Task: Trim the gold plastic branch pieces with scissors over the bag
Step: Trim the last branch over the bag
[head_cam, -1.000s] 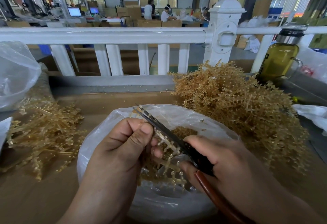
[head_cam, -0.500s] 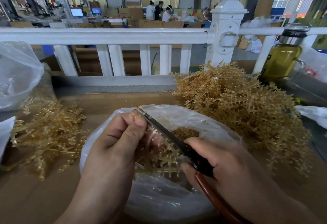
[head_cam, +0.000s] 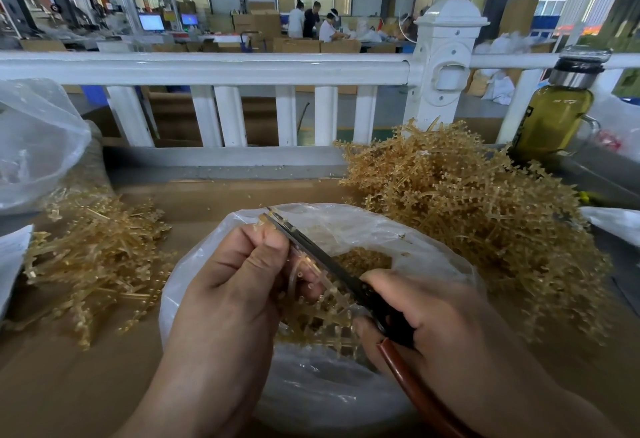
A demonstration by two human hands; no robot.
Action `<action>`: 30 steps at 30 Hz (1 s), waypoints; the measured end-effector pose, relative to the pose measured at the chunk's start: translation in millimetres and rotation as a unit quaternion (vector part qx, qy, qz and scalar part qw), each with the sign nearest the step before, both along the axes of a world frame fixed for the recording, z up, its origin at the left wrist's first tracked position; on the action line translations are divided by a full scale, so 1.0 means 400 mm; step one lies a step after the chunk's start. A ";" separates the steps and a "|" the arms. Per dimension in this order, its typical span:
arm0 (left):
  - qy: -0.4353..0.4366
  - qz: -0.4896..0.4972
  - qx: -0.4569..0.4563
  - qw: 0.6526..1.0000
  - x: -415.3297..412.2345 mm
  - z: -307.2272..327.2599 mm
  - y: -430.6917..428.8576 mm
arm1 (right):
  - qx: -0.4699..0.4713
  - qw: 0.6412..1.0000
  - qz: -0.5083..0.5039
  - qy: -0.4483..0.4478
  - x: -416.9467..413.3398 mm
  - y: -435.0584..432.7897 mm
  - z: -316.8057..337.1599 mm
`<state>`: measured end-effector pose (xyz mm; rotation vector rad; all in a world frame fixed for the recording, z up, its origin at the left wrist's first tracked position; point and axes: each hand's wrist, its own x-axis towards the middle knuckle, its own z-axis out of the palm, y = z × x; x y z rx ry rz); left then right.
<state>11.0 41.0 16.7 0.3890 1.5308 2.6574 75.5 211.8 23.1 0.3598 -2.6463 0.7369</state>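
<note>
The left hand point(head_cam: 228, 292) pinches the gold branch piece point(head_cam: 322, 313) between thumb and fingers, right over the bag point(head_cam: 381, 229). The right hand point(head_cam: 450, 320) is curled round the scissors point(head_cam: 322, 257) — their blades lie along the branch's right side, pointing away.

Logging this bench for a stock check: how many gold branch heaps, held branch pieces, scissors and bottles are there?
Gold branch heaps: 2, left heap and right heap
Held branch piece: 1
Scissors: 1
Bottle: 1
Total: 5
</note>
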 end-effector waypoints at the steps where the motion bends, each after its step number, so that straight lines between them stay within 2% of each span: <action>1: 0.001 0.001 -0.002 1.000 0.001 0.001 0.001 | 0.000 1.000 -0.001 0.000 0.000 0.000 0.000; 30: 0.006 0.004 -0.015 1.000 0.005 0.000 -0.001 | -0.015 0.999 -0.001 -0.032 0.006 -0.005 0.006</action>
